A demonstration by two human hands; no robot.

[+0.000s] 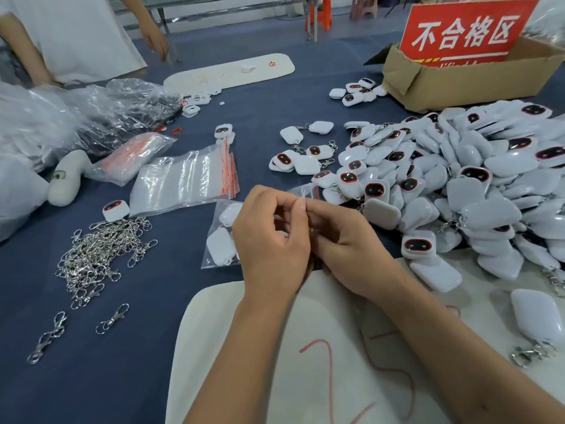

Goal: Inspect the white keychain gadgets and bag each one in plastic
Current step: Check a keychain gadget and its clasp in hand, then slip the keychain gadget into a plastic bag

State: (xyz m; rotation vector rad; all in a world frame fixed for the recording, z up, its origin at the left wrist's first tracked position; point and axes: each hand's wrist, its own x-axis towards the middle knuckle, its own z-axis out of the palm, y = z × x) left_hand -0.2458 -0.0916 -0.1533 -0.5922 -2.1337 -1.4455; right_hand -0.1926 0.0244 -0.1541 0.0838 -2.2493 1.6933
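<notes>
The two hands meet in the middle over the blue table [159, 316]. The left hand [270, 243] and the right hand [345, 249] both have curled fingers, and together they pinch a small clear plastic bag [302, 191], whose top edge with a red strip rises just above the fingertips. What is inside this bag I cannot tell, because the hands cover it. Just left of the left hand lies a filled bag [220, 237] with white gadgets in it. At the right is a big pile of white keychain gadgets [458, 179], many showing a dark face with a red border. A stack of empty zip bags [186, 179] lies behind the hands to the left, and a heap of metal clasps [97, 255] lies at the left. A cardboard box [458, 84] with a red sign [464, 32] stands at the far right
</notes>
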